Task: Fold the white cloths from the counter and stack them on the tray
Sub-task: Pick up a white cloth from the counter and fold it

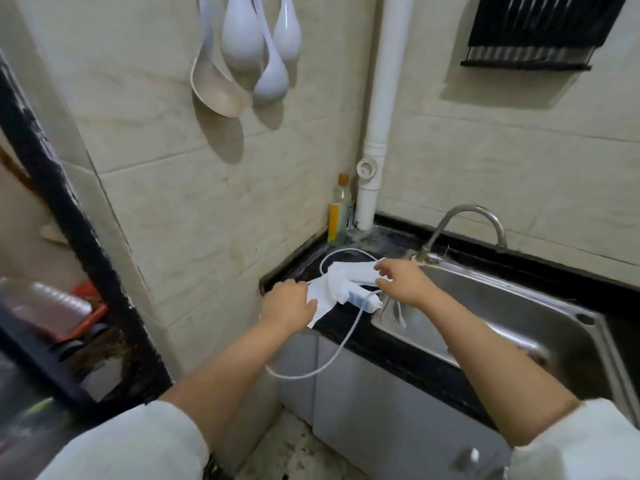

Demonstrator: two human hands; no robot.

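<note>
Hands work one white cloth (334, 284) on the black counter (349, 329) left of the sink (519, 306). Left hand (287, 304) curls on its near-left corner; right hand (403, 280) pinches the far-right edge, so the cloth's long axis runs between the fingers, both equally close. Beyond them, a bottle (337, 211); its label is unreadable. No tray shows.

A thin white cloth (323, 293), matt and soft with creases, lies on a glossy black stone-like counter (349, 327). Beside it is a brushed stainless steel sink (540, 306) with a dull sheen and a shiny metal tap (464, 223). The wall tiles (194, 188) are smooth, pale and marbled. Glossy white ladles (242, 43) hang above. A smooth white plastic pipe (381, 116) runs down the corner.
</note>
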